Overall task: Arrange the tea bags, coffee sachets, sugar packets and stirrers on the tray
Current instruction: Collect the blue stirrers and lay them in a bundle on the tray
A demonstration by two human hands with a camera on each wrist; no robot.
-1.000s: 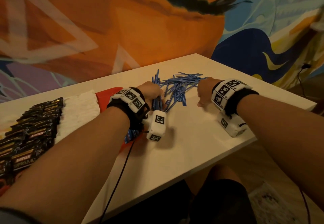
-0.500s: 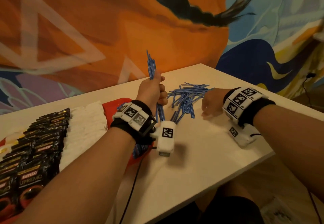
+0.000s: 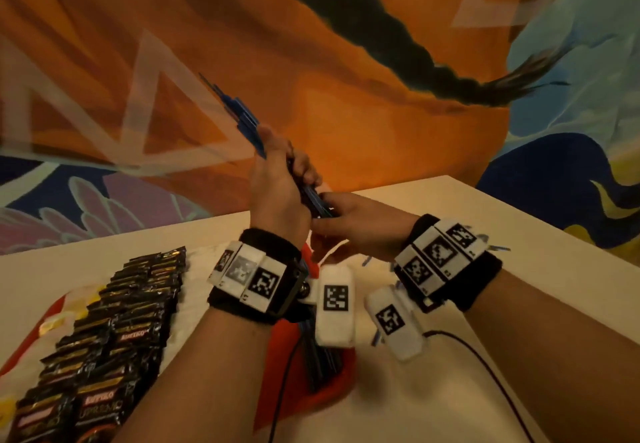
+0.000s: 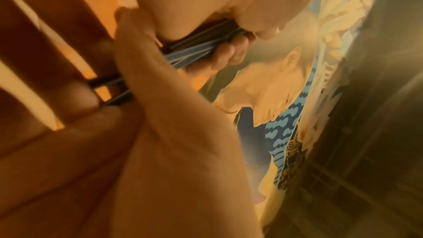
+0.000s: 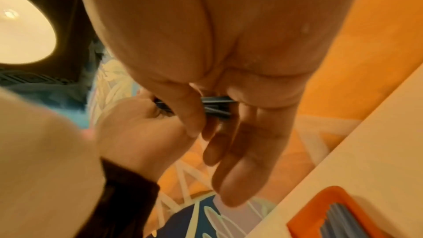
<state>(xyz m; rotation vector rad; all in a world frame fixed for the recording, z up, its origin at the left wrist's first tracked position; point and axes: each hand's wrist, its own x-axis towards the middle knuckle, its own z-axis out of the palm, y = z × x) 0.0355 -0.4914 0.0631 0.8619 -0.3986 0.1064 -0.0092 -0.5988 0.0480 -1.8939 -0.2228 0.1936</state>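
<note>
A painted mural in orange, blue and lilac, crossed by a dark braid-like stroke, was seen to fill the far wall. A white table was occupied at its near left by a red tray. On the tray, rows of black coffee sachets were laid at the left, printed "KOPIKO" in red and, in part, "UPREMO"; white sugar packets were set to their right, and blue stirrers were laid at the tray's right end. A bundle of blue stirrers was held raised above the table, tilted to the far left, by the left hand, whose fingers were curled round its middle. The bundle's lower end was pinched by the thumb and curled fingers of the right hand. Bands bearing black-and-white square markers were worn on both wrists. A few loose stirrers were visible on the table beyond the right wrist.
</note>
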